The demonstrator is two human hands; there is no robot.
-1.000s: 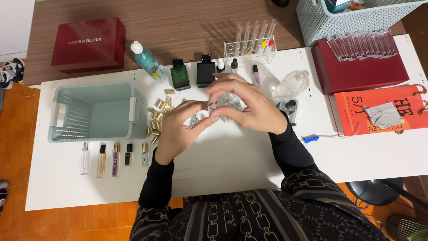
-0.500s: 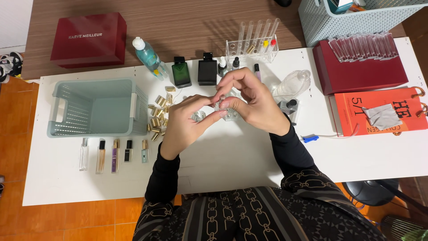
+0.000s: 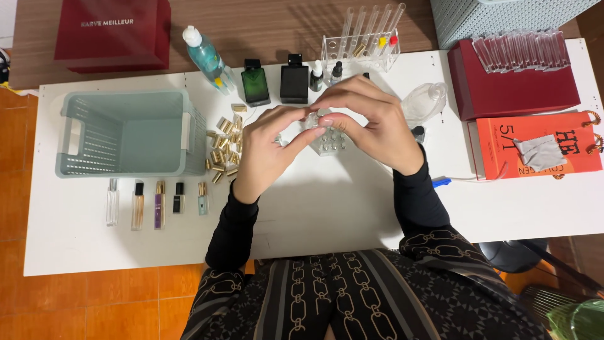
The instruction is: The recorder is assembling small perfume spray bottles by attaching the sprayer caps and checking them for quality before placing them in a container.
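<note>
Your fingertips meet over a tiny clear item (image 3: 313, 119) above the middle of the white table (image 3: 327, 208); it is too small and too covered to name. Your left hand (image 3: 267, 151) pinches it from the left, your right hand (image 3: 371, 126) curls round it from the right, thumb and forefinger closed narrowly on it. Just under your fingers a small clear plastic rack with round holes (image 3: 330, 143) is half hidden; whether anything sits in it cannot be made out.

The pale green slatted plastic basket (image 3: 126, 132) at your left shows only its bare floor. The clear test-tube stand (image 3: 362, 47) at the far edge holds tall tubes, a few with gold, yellow or red bits low down. A heap of small gold caps (image 3: 223, 148) lies loose between basket and left hand. Five slim spray vials (image 3: 157, 203) lie in a row near the basket's front. A grey basket (image 3: 503, 16) is cut off at the top right.
</note>
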